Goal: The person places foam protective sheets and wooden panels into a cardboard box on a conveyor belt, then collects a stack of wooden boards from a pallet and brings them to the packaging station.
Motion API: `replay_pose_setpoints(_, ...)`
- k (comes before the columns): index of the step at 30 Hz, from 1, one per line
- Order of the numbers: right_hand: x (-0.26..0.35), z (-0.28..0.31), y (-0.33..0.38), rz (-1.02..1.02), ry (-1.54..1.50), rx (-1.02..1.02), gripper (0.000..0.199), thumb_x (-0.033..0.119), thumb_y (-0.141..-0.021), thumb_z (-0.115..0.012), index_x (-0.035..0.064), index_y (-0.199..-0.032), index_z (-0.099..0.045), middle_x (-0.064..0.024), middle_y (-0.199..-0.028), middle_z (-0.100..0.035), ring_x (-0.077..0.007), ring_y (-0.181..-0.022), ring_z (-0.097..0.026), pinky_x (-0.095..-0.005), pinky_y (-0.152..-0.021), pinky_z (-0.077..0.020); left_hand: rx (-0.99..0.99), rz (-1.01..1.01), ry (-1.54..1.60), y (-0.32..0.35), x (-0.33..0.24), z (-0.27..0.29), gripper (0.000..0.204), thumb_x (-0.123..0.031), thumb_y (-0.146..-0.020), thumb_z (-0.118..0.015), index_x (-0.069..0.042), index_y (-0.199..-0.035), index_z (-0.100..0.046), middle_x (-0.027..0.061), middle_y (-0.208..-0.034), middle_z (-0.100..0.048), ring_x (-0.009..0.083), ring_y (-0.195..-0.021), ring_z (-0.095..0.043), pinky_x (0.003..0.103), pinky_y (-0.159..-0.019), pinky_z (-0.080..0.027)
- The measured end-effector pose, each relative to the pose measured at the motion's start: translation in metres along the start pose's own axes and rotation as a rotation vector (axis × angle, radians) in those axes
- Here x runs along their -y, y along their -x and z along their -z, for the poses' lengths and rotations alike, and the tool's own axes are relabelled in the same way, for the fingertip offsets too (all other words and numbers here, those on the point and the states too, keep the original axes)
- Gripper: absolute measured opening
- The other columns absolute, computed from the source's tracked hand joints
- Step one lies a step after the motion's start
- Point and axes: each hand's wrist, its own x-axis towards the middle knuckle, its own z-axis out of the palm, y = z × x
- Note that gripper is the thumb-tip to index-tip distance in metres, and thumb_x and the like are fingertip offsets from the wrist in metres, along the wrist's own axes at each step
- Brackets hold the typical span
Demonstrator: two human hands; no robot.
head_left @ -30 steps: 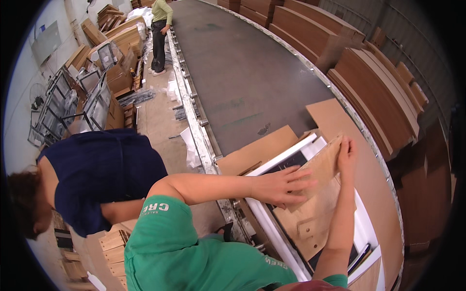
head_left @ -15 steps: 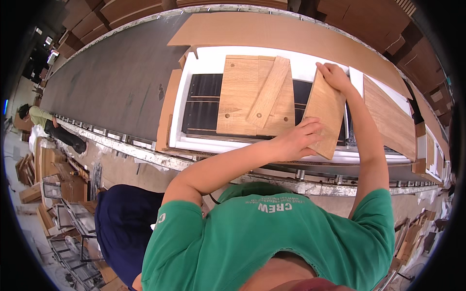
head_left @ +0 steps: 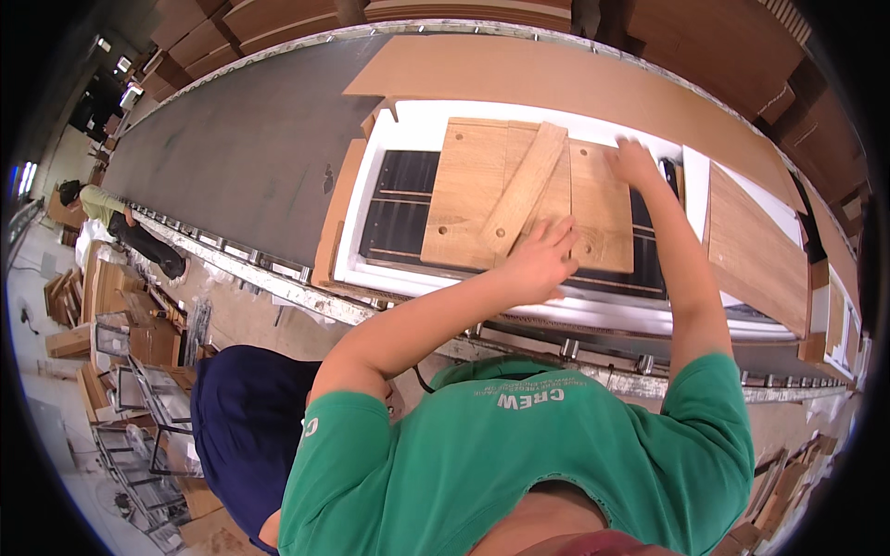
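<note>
Three pale wood-grain boards lie in an open carton lined with white foam [head_left: 350, 243]. The wide left board [head_left: 451, 192] and the right board [head_left: 603, 208] lie flat, with round holes near their corners. A narrow wood strip [head_left: 528, 185] rests slantwise on top. My left hand [head_left: 540, 262] is open, fingers spread over the near edge where the strip's end and the right board meet. My right hand [head_left: 636, 165] is at the far right corner of the right board, its fingers apart and slightly blurred. Dark slatted panels [head_left: 405, 176] show beneath the boards.
The carton sits on a conveyor with a dark belt [head_left: 232, 157] and a metal side rail [head_left: 269, 289]. Its cardboard flap [head_left: 538, 79] spreads along the far side. Another carton with a wood panel [head_left: 756, 246] adjoins at right. A person [head_left: 116, 222] stands far left.
The right board has gone from tilted in both hands to lying flat beside the left board. My left hand has shifted left and loosened; my right hand has let go of the board's far end.
</note>
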Motion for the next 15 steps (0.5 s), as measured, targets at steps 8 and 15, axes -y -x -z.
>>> replay_pose_setpoints(8, 0.025, -0.018, 0.109, -0.163, -0.141, -0.103, 0.053, 0.037, -0.087, -0.05, 0.0015, -0.125, -0.039, -0.0272, -0.097, -0.05, -0.0403, -0.081, -0.058, -0.0426, -0.069, -0.0502, 0.042, -0.147, -0.103, 0.006, 0.026, -0.02, 0.05, -0.038, -0.087, -0.048, -0.014, -0.13, -0.04, 0.0183, -0.139, -0.03, 0.035, -0.132, -0.021, 0.057, -0.104, -0.015)
replay_pose_setpoints(15, 0.042, -0.031, 0.081, -0.078, -0.104, -0.194, 0.038, 0.029, -0.087, -0.051, 0.0016, -0.112, -0.048, -0.0248, -0.092, -0.054, -0.0393, -0.075, -0.059, -0.0444, -0.064, -0.0502, 0.118, -0.119, -0.145, 0.022, 0.045, -0.018, 0.048, -0.035, -0.091, -0.039, -0.014, -0.135, -0.035, 0.0143, -0.143, -0.026, 0.0326, -0.133, -0.021, 0.058, -0.105, -0.012)
